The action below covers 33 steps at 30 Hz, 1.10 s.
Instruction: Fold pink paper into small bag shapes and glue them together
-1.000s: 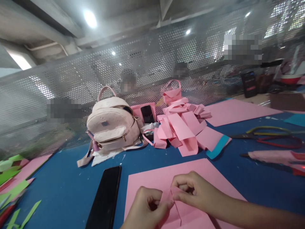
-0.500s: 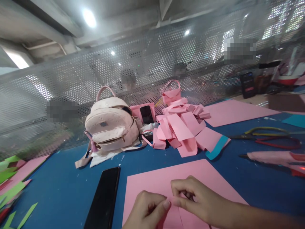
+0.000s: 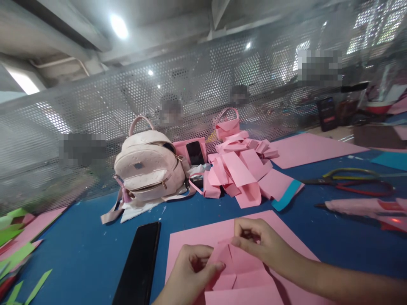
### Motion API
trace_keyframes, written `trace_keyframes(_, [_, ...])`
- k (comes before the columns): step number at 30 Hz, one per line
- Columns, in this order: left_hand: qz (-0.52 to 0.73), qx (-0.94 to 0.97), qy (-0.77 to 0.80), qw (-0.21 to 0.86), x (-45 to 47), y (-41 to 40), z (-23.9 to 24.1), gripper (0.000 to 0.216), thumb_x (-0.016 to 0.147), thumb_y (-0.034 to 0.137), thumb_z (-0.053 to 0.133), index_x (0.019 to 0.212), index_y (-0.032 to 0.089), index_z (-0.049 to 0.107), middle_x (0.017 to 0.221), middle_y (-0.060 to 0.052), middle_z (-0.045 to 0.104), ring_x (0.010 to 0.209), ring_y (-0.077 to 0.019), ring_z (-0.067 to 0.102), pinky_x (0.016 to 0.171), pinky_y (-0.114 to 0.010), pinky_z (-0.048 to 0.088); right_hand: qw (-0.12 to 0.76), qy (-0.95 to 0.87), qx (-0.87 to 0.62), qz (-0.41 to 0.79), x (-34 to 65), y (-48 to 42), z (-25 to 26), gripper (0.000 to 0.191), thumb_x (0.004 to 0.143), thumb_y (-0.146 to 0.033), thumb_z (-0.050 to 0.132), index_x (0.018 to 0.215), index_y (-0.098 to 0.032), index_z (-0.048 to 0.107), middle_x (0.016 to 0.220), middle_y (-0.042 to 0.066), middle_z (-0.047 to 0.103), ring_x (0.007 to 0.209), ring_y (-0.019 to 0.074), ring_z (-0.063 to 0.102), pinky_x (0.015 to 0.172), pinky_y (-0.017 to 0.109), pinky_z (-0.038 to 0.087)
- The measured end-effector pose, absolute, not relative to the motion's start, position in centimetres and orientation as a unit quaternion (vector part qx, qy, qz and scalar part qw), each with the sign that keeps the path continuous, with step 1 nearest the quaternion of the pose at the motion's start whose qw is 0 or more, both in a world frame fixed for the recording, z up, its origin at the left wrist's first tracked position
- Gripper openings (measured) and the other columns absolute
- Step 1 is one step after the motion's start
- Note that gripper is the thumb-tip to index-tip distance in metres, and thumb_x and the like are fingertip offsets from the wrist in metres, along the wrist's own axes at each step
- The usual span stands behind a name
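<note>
Between my hands is a folded piece of pink paper [image 3: 248,267] with creases and overlapping flaps, tilted up above a flat pink sheet [image 3: 187,237]. My left hand [image 3: 192,271] pinches its left edge, thumb in front. At the upper edge, my right hand [image 3: 257,237] grips the paper between thumb and curled fingers. The lower end of the folded paper runs out of the frame. Left of my left hand lies a black phone [image 3: 138,262], screen dark.
A cream backpack [image 3: 149,165] stands behind, beside a heap of folded pink paper [image 3: 238,169]. To the right lie scissors [image 3: 359,180] and a pink-wrapped glue gun [image 3: 356,207]. Green paper scraps [image 3: 19,254] are at the left. A perforated metal screen [image 3: 197,101] crosses the back.
The folded paper has been raised and tipped up, so more of its face shows. My right hand has moved up; my left hand shifted slightly up and left.
</note>
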<state>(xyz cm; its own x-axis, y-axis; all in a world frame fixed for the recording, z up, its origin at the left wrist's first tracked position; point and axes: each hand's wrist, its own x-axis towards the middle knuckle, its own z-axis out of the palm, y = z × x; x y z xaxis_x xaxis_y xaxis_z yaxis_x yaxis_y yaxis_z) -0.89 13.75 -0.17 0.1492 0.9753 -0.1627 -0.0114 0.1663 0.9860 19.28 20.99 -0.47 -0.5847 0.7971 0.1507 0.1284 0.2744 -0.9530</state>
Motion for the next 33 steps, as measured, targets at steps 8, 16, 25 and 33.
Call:
trace_keyframes(8, [0.502, 0.548, 0.542, 0.393, -2.3, 14.2, 1.6, 0.025, 0.086, 0.039, 0.073, 0.088, 0.018, 0.085, 0.084, -0.006, 0.081, 0.083, -0.0239, 0.070, 0.076, -0.027, 0.051, 0.317, -0.726, -0.331, 0.512, 19.4, 22.7, 0.7, 0.032, 0.085, -0.048, 0.071, 0.082, -0.017, 0.076, 0.083, 0.005, 0.074, 0.081, 0.0217, 0.065, 0.073, 0.030, 0.048])
trace_keyframes(16, [0.508, 0.593, 0.509, 0.362, -2.7, 13.7, 1.7, 0.030, 0.093, 0.038, 0.066, 0.118, 0.029, 0.077, 0.127, -0.007, 0.075, 0.120, -0.0271, 0.067, 0.104, -0.035, 0.050, 0.399, -0.750, -0.310, 0.427, 20.1, 22.9, 1.3, 0.025, 0.093, -0.037, 0.064, 0.100, -0.021, 0.081, 0.105, 0.009, 0.080, 0.100, 0.0255, 0.072, 0.093, 0.037, 0.054])
trace_keyframes(25, [0.425, 0.760, 0.435, 0.227, -4.2, 14.6, 0.4, 0.030, 0.096, 0.040, 0.063, 0.124, 0.038, 0.072, 0.133, -0.005, 0.072, 0.122, -0.0255, 0.067, 0.104, -0.041, 0.052, 0.388, -0.805, -0.129, 0.431, 20.1, 23.4, 0.6, 0.025, 0.088, -0.041, 0.076, 0.110, -0.029, 0.080, 0.110, 0.007, 0.079, 0.108, 0.0243, 0.070, 0.097, 0.039, 0.054])
trace_keyframes(33, [0.371, 0.850, 0.369, 0.055, -4.6, 14.2, 0.7, 0.040, 0.097, 0.041, 0.061, 0.136, 0.028, 0.064, 0.138, -0.013, 0.067, 0.121, -0.0270, 0.067, 0.099, -0.041, 0.056, 0.361, -0.794, -0.176, 0.456, 20.3, 23.1, 0.5, 0.022, 0.083, -0.038, 0.081, 0.100, -0.025, 0.079, 0.112, 0.007, 0.076, 0.110, 0.0253, 0.068, 0.097, 0.038, 0.052])
